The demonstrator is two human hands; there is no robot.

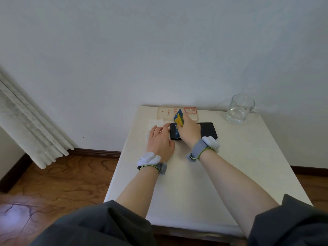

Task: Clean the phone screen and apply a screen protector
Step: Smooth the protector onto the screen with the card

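Observation:
A black phone [207, 129] lies flat, screen up, near the far side of the white table [195, 183]. My right hand [189, 132] is over the phone's left half, shut on a blue and yellow cloth [178, 118] whose upper part sticks up above the fingers. My left hand [160, 141] rests flat on the table with fingers spread, touching the phone's left end. A white wipe or paper [155, 123] lies under and beyond the left fingers. Behind the phone is a flat pale package with red print [190, 111].
A clear glass mug [240, 110] with a little water stands at the table's far right corner. The table is pushed against a white wall. A curtain [26, 125] hangs at the left over a wooden floor.

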